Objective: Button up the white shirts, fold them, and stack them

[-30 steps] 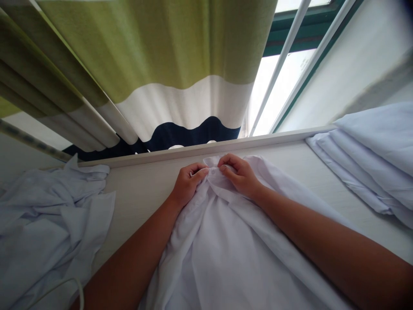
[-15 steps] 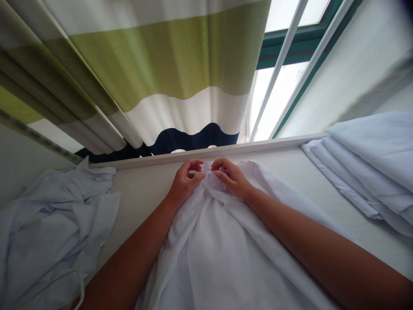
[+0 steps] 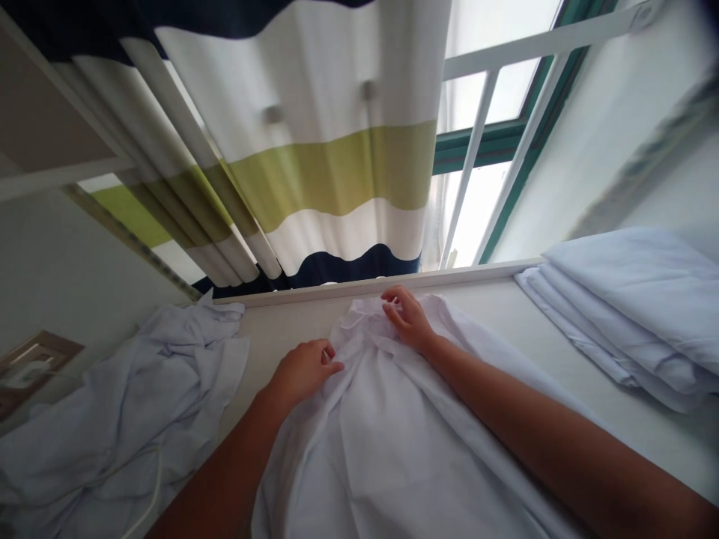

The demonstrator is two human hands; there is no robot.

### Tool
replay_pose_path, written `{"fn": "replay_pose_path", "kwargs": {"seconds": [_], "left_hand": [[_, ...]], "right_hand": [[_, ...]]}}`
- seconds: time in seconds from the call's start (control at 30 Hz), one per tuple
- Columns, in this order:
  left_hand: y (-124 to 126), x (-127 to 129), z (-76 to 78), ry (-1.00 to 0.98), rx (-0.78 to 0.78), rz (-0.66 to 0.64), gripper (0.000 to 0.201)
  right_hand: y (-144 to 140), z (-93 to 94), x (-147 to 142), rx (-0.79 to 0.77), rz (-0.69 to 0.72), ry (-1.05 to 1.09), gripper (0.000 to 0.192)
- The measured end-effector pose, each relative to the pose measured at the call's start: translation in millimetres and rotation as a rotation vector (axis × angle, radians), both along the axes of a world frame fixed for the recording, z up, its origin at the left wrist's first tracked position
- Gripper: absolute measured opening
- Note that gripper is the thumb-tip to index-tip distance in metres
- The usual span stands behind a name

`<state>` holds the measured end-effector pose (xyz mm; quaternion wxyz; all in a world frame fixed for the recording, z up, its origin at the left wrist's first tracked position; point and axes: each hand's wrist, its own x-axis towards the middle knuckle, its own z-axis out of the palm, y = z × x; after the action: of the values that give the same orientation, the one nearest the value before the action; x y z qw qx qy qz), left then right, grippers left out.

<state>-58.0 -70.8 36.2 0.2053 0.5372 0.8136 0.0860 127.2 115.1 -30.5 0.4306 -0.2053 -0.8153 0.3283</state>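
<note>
Your right hand [image 3: 413,322] pinches the collar end of the white cotton shirt [image 3: 387,442], pinning it flat, while your left hand [image 3: 300,370], fingers curled closed, grips the placket just below. The shirt lies spread on the pale tabletop [image 3: 505,314].

Your hands work plain white shirt cloth [image 3: 382,442] on a pale cream table [image 3: 505,314], under a curtain [image 3: 337,172] banded white, lime-green and navy, beside a green-framed window [image 3: 499,135].
</note>
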Motion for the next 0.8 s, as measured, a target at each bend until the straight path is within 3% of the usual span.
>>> {"fn": "replay_pose_path", "kwargs": {"seconds": [0.2, 0.27, 0.4, 0.57, 0.7, 0.8], "left_hand": [[2, 4, 13.0, 0.058, 0.111, -0.036, 0.003], [2, 7, 17.8, 0.101, 0.154, 0.001, 0.009], [3, 17, 16.9, 0.106, 0.174, 0.07, 0.016], [8, 38, 6.7, -0.095, 0.135, 0.043, 0.02], [19, 57, 10.0, -0.308, 0.075, 0.045, 0.007], [28, 69, 19.3, -0.485, 0.058, 0.048, 0.012]], "right_hand": [[-12, 42.5, 7, 0.106, 0.008, -0.196, 0.019], [-19, 53.6, 18, 0.104, 0.037, -0.307, 0.018], [-36, 52.3, 43, 0.058, 0.072, -0.518, 0.017], [-48, 43.4, 60, -0.066, 0.06, -0.622, 0.009], [-53, 57.6, 61, -0.195, 0.109, -0.559, 0.012], [-58, 69.0, 60, -0.345, 0.156, -0.466, 0.01]]}}
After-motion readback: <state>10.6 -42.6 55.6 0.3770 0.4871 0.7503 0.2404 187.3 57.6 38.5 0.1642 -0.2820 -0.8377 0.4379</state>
